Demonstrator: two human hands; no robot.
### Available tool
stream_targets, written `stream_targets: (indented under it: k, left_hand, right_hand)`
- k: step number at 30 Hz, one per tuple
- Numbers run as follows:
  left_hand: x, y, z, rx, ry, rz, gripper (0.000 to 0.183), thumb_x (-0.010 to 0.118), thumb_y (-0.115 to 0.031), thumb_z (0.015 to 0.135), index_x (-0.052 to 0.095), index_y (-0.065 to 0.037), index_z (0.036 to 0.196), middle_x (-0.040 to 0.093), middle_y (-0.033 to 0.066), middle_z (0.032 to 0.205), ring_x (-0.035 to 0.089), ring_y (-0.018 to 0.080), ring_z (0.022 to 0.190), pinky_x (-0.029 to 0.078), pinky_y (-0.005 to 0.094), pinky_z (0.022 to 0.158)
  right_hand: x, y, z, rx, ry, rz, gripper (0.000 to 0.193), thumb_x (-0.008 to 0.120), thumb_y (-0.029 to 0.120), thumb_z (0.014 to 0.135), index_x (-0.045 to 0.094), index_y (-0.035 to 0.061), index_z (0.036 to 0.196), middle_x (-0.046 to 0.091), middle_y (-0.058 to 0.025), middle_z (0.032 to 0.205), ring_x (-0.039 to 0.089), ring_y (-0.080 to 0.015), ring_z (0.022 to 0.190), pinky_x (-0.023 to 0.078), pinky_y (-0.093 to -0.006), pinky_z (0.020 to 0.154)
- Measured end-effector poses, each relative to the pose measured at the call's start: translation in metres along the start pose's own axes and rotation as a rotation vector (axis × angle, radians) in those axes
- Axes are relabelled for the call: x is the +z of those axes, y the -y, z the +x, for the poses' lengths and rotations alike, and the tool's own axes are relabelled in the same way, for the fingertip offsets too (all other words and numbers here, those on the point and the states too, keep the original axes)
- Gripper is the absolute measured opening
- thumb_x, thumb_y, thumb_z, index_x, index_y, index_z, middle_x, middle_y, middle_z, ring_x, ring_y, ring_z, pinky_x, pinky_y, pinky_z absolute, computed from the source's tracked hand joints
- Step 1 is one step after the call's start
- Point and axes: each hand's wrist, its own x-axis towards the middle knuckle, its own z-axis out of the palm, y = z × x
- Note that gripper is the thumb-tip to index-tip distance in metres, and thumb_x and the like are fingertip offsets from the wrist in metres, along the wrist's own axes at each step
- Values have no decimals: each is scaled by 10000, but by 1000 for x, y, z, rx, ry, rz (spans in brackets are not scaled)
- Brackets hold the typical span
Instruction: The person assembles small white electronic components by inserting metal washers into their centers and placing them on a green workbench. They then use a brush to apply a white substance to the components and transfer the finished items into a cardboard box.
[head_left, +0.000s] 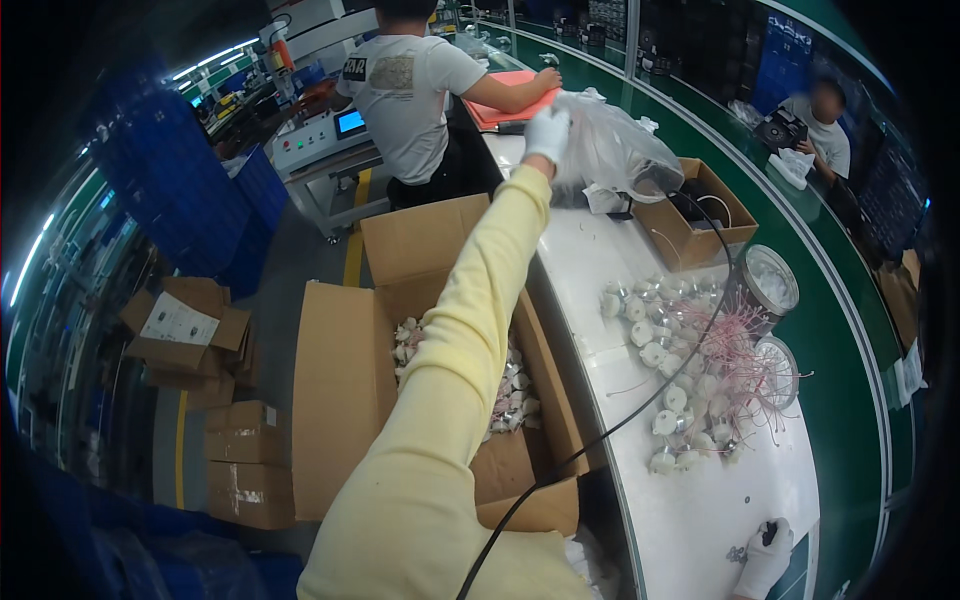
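Note:
My left arm, in a yellow sleeve, stretches far over an open cardboard box [335, 400]. The white-gloved left hand [547, 135] is closed on the edge of a clear plastic bag [615, 145] at the far end of the white table. At the near right corner my gloved right hand [766, 562] curls round a small black thing [769, 533] that I cannot make out. Small metal pieces [737, 554] lie beside it. Between the hands, several white round parts with pink wires [690, 370] are spread over the table; more white parts [515, 400] lie in the box.
Two round tins [768, 285] stand at the table's right edge, near a small brown carton [700, 235]. A black cable [640, 405] crosses the table. A co-worker [400, 90] reaches over a red tray [500, 98]; another person [822, 125] sits at right. Stacked cartons [245, 450] are at left.

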Motion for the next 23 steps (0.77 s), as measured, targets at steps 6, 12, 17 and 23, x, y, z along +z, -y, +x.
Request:
stream_targets:
  k: [6,12,17,23]
  left_hand:
    - [-4,-39,-122,-33,-76,647,614,565,-472,834,455,-103,1312,444,149,1357,458,333,1223,405,470,944]
    - [-41,19,-136,-351,318,793,820,406,-655,849,277,-122,1458,256,173,1501,208,334,1405,222,555,1083]
    - [3,-1,-155,-265,434,968,775,339,-614,874,325,-68,1425,299,218,1477,217,396,1397,151,558,1114]
    - [16,25,-147,-146,419,1079,735,395,-578,859,343,-104,1418,337,151,1463,262,340,1379,7,646,1099]
  right_hand:
    - [-3,-13,-4,11,-13,-8,139,585,95,774,561,84,911,588,-123,834,598,-322,751,476,-406,656]
    - [5,-12,0,-36,23,20,143,588,115,800,552,76,933,597,-129,897,599,-330,795,474,-409,685]
    - [-1,-13,-1,-6,71,-10,149,585,128,823,548,84,961,596,-131,918,596,-333,817,471,-418,695]
    - [61,-92,2,28,-2,67,181,658,107,728,566,76,881,598,-133,899,629,-267,739,484,-433,664]
